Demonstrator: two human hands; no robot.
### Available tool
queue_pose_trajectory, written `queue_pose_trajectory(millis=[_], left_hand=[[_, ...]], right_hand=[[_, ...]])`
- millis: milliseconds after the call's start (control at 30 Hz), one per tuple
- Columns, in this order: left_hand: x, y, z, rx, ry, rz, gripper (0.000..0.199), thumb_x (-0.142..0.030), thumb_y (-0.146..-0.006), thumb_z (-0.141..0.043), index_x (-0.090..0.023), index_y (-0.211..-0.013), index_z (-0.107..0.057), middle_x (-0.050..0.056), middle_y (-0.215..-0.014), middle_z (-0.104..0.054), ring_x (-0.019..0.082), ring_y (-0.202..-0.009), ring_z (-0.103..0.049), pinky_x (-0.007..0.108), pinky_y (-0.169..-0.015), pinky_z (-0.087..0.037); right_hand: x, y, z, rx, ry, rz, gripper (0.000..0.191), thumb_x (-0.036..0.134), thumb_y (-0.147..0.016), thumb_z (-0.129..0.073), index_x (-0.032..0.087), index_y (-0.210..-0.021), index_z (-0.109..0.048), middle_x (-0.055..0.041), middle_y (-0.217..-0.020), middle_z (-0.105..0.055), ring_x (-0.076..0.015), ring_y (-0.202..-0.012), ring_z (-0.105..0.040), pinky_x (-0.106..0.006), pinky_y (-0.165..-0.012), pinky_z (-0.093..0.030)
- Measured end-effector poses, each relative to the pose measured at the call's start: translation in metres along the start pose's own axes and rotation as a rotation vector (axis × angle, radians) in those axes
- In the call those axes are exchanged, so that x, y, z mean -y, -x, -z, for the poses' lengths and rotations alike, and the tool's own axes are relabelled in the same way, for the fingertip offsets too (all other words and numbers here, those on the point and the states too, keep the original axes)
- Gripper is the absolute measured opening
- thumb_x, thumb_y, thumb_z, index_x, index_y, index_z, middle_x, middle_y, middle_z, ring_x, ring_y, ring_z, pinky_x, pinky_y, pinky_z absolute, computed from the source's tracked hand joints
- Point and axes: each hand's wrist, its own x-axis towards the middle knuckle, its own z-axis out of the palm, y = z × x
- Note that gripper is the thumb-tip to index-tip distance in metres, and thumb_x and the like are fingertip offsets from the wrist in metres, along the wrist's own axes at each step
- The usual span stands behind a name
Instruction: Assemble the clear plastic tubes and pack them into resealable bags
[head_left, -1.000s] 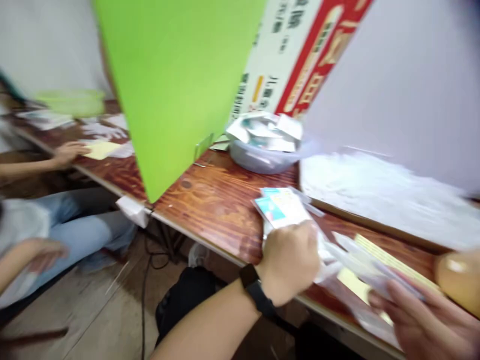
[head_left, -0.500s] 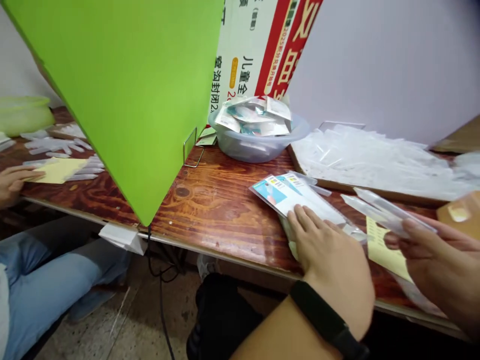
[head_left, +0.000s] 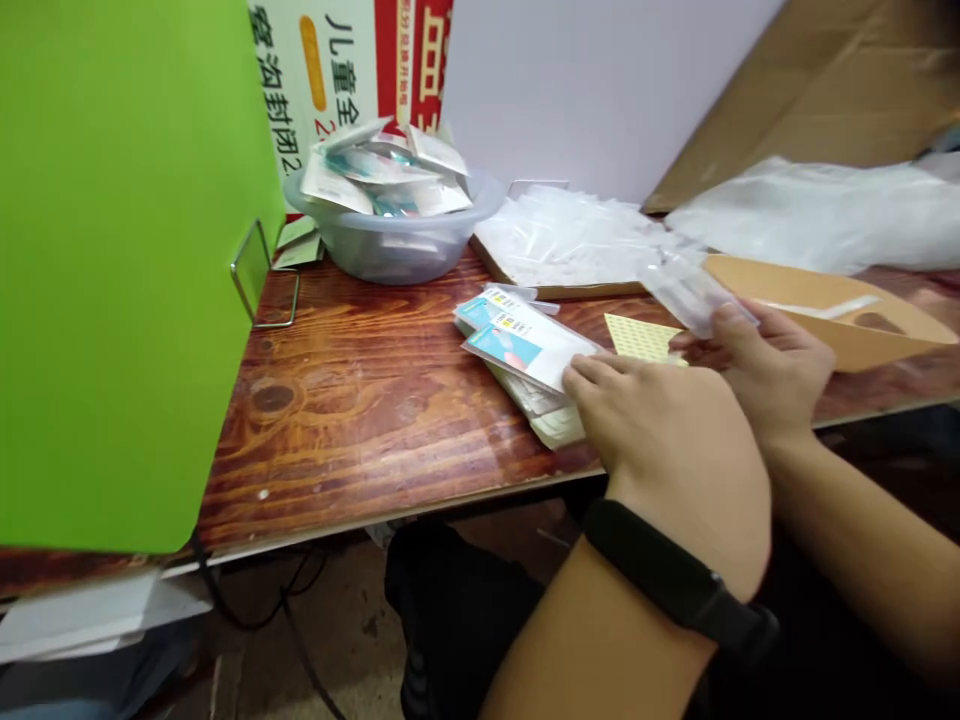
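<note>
My left hand (head_left: 667, 430), with a black band on its wrist, rests on a stack of printed card packets (head_left: 517, 345) in clear sleeves near the table's front edge. Its fingers lie close together on the top packet, and their tips are partly hidden. To its right, my right hand (head_left: 772, 370) pinches several clear plastic pieces (head_left: 686, 290), which point up and to the left. A yellow sticker sheet (head_left: 643, 338) lies behind my hands, partly covered by them.
A translucent bowl (head_left: 405, 245) of packets stands at the back. Behind the stack is a cardboard tray (head_left: 555, 290) of clear pieces. A green panel (head_left: 127, 260) rises at left, with a wire stand (head_left: 292, 300) beside it. Brown cardboard (head_left: 840, 340) lies at right.
The view has swung to the right. My right hand has come closer to my left hand with the clear pieces. My left hand is still on the packets.
</note>
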Motion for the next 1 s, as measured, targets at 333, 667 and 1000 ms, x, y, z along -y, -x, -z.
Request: queue_pose_trajectory(millis=[333, 667, 1000], left_hand=[[0.021, -0.016, 0.004, -0.336, 0.367, 0.067, 0.04, -0.022, -0.097, -0.027, -0.012, -0.095, -0.065, 0.016, -0.094, -0.069, 0.024, -0.084, -0.065, 0.033, -0.07, -0.044], [0.023, -0.014, 0.001, -0.342, 0.354, -0.083, 0.036, -0.024, -0.098, -0.028, -0.013, -0.108, -0.061, 0.012, -0.104, -0.067, 0.023, -0.099, -0.061, 0.03, -0.082, -0.045], [0.011, -0.003, -0.017, -0.304, 0.144, -0.242, 0.044, -0.024, -0.098, -0.025, -0.01, -0.136, -0.043, 0.012, -0.142, -0.047, 0.024, -0.136, -0.035, 0.045, -0.111, -0.03]], right_hand=[[0.012, 0.042, 0.026, -0.041, 0.045, 0.009, 0.023, 0.034, -0.067, -0.074, 0.021, -0.084, -0.066, 0.0013, -0.063, -0.059, -0.0109, -0.05, -0.051, -0.028, -0.052, -0.044], [0.054, 0.057, 0.031, 0.13, 0.555, 0.196, 0.03, 0.039, -0.074, -0.07, 0.018, -0.096, -0.071, 0.0009, -0.055, -0.063, -0.0118, -0.047, -0.054, -0.026, -0.048, -0.044], [0.045, 0.049, 0.016, 0.221, 0.214, -0.153, 0.035, 0.048, -0.059, -0.078, 0.022, -0.082, -0.073, -0.0013, -0.063, -0.066, -0.0158, -0.055, -0.059, -0.028, -0.05, -0.048]])
